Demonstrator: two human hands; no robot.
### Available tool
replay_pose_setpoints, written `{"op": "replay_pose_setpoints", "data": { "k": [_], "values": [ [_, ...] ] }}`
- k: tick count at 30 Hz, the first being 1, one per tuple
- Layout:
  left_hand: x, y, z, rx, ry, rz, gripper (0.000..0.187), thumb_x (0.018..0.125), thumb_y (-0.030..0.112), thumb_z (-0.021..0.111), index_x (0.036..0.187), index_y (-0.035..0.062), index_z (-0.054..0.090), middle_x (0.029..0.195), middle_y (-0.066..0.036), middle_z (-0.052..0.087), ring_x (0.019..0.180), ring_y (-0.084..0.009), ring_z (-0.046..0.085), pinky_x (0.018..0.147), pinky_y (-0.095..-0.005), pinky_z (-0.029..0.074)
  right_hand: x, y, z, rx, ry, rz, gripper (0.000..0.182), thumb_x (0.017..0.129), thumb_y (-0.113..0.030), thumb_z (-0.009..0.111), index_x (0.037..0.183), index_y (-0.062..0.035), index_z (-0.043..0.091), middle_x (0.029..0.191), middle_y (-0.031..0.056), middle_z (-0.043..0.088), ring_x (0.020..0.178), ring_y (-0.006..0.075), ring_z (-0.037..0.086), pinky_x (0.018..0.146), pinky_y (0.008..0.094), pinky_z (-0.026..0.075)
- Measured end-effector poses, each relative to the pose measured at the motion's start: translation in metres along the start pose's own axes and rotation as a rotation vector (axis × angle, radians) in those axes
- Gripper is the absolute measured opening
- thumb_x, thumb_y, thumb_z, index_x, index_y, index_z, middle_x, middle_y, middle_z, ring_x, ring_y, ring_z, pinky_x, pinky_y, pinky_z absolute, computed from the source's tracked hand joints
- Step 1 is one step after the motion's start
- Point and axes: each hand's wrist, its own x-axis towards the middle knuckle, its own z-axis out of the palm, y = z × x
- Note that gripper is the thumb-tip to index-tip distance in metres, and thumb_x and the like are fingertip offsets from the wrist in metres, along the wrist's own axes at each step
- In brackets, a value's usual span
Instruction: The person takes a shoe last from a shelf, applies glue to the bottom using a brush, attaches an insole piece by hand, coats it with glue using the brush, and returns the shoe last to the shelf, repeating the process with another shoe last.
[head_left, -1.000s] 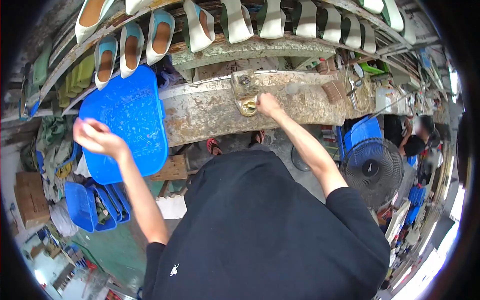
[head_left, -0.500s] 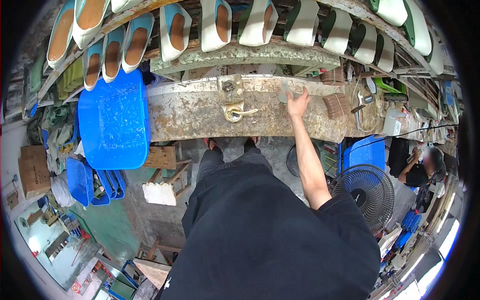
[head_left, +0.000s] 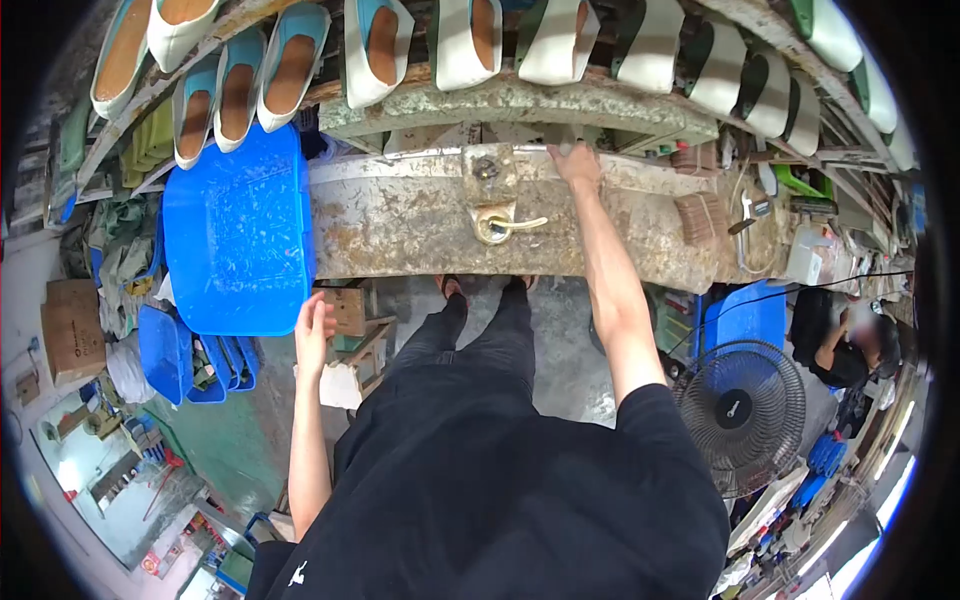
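My right hand [head_left: 577,166] is at the back of the workbench [head_left: 400,220], just under the shelf edge. Its fingers are closed on a thin grey flat piece [head_left: 569,137], mostly hidden by the hand and the shelf. My left hand [head_left: 316,318] hangs in the air by the lower right corner of a blue plastic bin [head_left: 235,240], fingers apart and holding nothing. Between the arms, a metal fitting with a pale curved handle [head_left: 495,225] sits on the bench, below a small square plate [head_left: 487,172].
White shoes [head_left: 465,45] line the rack above the bench. Banded brown pieces [head_left: 702,217] and a hammer-like tool [head_left: 745,220] lie to the right. A fan [head_left: 738,410] stands by my right arm; another person [head_left: 850,340] sits beyond it.
My right hand has moved to the back of the bench, and the grey piece no longer lies on the bench top. My left hand has come into view beside the blue bin.
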Motion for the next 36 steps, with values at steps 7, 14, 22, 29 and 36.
{"op": "replay_pose_setpoints", "data": {
  "k": [7,14,22,29,36],
  "values": [
    [-0.012,-0.108,-0.016,-0.076,-0.108,-0.108,0.046,0.109,0.043,0.054,0.14,0.0087,0.059,0.104,-0.003,0.069,0.08,-0.0083,0.061,0.066,-0.0245,0.049,-0.075,0.103,0.021,0.72,0.136,0.109,0.041,0.086,-0.031,0.078,0.112,-0.0004,0.07,0.092,0.0143,0.076,0.09,0.0268,0.074,0.084,0.0378,0.058],
    [-0.04,-0.451,-0.011,0.363,-0.397,-0.237,0.035,0.105,0.035,0.06,0.12,0.005,0.069,0.094,-0.003,0.071,0.077,-0.0168,0.066,0.073,-0.0329,0.053,-0.25,0.082,-0.029,1.557,0.067,0.097,0.051,0.096,-0.009,0.075,0.142,-0.0031,0.053,0.134,0.0098,0.063,0.12,0.0189,0.063,0.096,0.0331,0.056],
    [0.001,-0.346,-0.013,0.129,-0.346,-0.344,0.034,0.106,0.037,0.058,0.118,0.0062,0.067,0.094,0.0,0.068,0.07,-0.0135,0.061,0.064,-0.0296,0.05,-0.206,0.001,0.01,0.817,-0.14,-0.294,0.041,0.089,-0.008,0.078,0.127,-0.003,0.067,0.115,0.0099,0.075,0.104,0.0172,0.071,0.089,0.0323,0.058],
    [0.054,-0.195,0.008,-0.275,-0.163,-0.268,0.05,0.106,0.047,0.058,0.14,0.0104,0.061,0.109,-0.002,0.071,0.08,-0.0074,0.062,0.068,-0.0246,0.051,-0.212,-0.028,-0.011,0.464,-0.292,-0.297,0.044,0.09,-0.024,0.078,0.129,-0.0051,0.07,0.11,0.0106,0.077,0.1,0.0177,0.072,0.089,0.033,0.057],
    [0.02,-0.299,0.02,-0.301,-0.112,-0.52,0.045,0.104,0.047,0.059,0.13,0.011,0.065,0.104,-0.002,0.071,0.075,-0.0096,0.064,0.062,-0.0275,0.051,-0.21,-0.09,-0.007,-0.313,-0.311,-0.408,0.042,0.088,-0.03,0.072,0.124,-0.0065,0.073,0.105,0.0241,0.075,0.1,0.0396,0.074,0.09,0.0484,0.06]
  ]
}}
